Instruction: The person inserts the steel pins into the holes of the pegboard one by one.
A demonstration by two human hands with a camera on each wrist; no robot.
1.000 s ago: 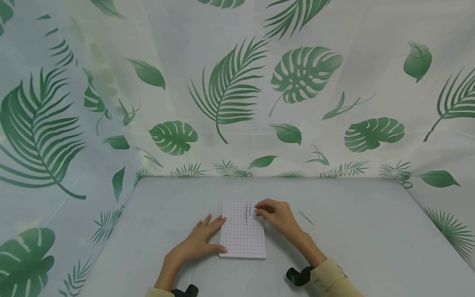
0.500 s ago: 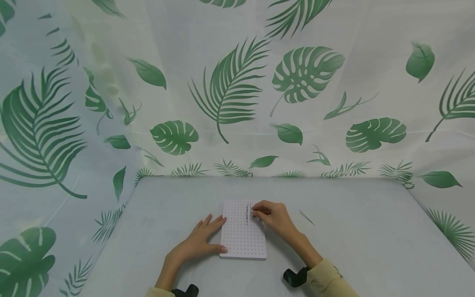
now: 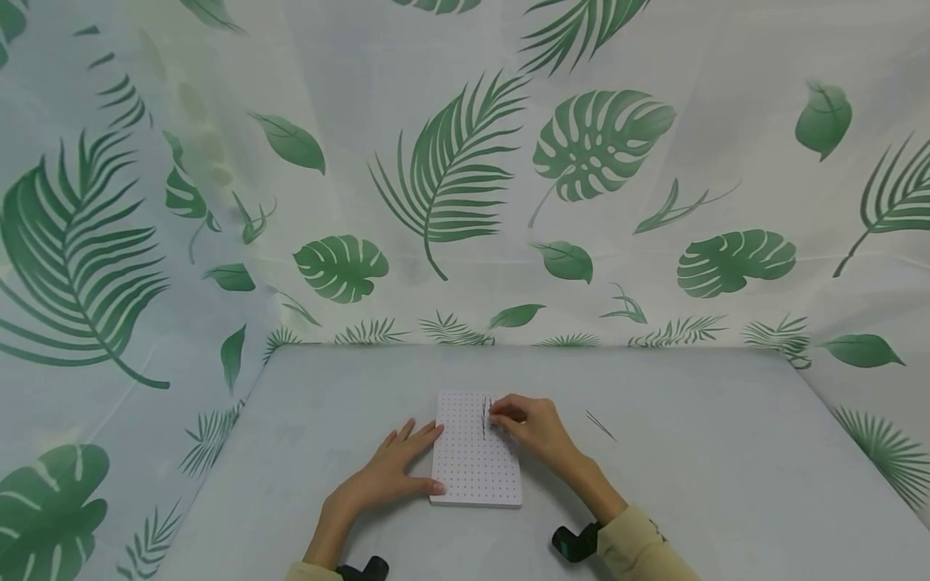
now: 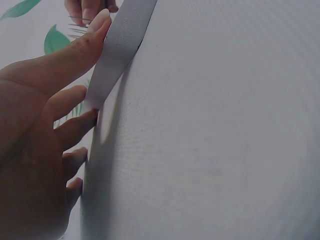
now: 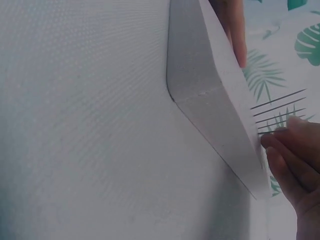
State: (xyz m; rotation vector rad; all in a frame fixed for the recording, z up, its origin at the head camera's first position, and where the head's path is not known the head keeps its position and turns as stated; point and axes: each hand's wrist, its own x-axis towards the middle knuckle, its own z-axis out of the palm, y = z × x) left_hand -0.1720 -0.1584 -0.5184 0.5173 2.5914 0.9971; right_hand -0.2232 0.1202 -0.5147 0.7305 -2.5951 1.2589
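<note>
A thick white board (image 3: 475, 476) with a grid of small holes lies on the table. Several thin dark metal pins (image 5: 278, 99) stand upright in it in the right wrist view, near its far right part in the head view. My right hand (image 3: 534, 424) pinches one such pin (image 5: 272, 131) between thumb and fingers, its lower end at the board's surface; whether it sits in a hole cannot be seen. Along the board's left side rests my left hand (image 3: 385, 476), fingers spread and fairly straight, thumb on the near left corner.
Two loose thin pins (image 3: 600, 425) lie on the pale table (image 3: 697, 476) to the right of the board. Behind the table hangs a white curtain (image 3: 465, 315) with green leaves. A dark camera mount (image 3: 574, 545) sits at the right wrist.
My right hand has shifted slightly left and nearer over the board, toward the standing pins. The left hand and the board stay in place.
</note>
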